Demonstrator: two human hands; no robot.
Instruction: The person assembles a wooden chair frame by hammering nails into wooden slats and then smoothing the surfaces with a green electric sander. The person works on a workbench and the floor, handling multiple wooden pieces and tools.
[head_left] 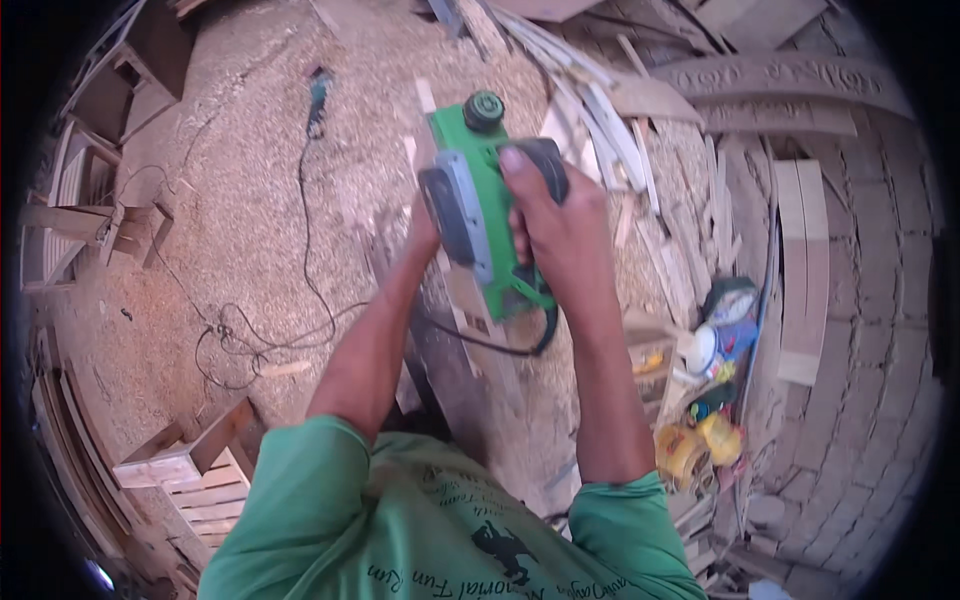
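Note:
A green electric planer (493, 215) with a black knob and a grey side cover is in the middle of the head view. My right hand (568, 225) is closed around its black rear handle, thumb on top. My left hand (426, 222) is at the planer's left side, mostly behind its grey and black cover. Its fingers are hidden, so I cannot tell whether it grips the planer or the wood below. Beneath the planer runs a pale wooden board (466, 297). The planer's black cord (485, 345) loops off to the left.
Wood shavings (240, 180) cover the floor. A corded power tool (318, 100) lies at the far left, its cable tangled nearer me. Wooden frames (195, 455) stand at left. Scrap strips (610, 125), yellow containers (685, 455) and a block wall (865, 300) are at right.

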